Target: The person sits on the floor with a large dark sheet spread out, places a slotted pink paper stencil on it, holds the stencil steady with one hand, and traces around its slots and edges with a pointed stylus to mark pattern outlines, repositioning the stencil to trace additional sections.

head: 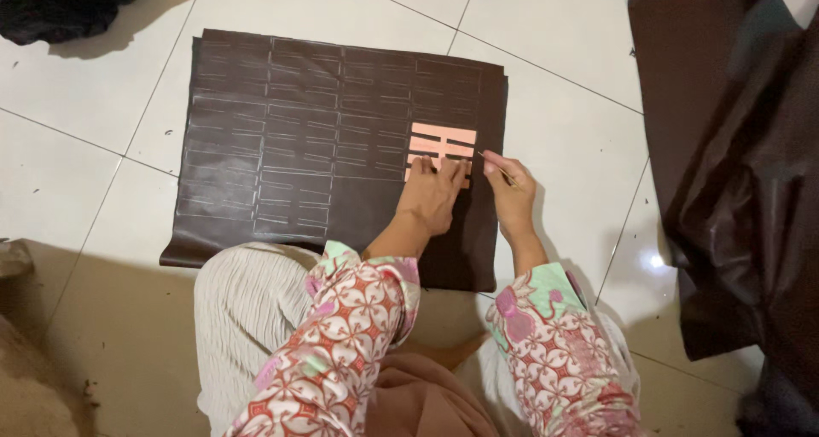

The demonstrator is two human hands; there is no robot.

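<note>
From the head camera, a dark brown sheet (281,138) lies flat on the white tiled floor (563,121), covered with rows of pale traced rectangles. Near the sheet's right edge, about halfway down, sits a pink card template (440,144) with slots cut through it. The left hand (432,196) lies open and flat, palm down, with its fingertips pressing on the lower part of the template. Just beside it, the right hand (509,190) is closed in a pinch on a thin marking stick (494,164), whose tip touches the sheet at the template's right side. Both forearms wear sleeves with a red, pink and green flower print. Well apart, along the right edge of the floor, more brown material (742,173) lies crumpled and folded. A dark bundle (60,6) sits in the top left corner.
</note>
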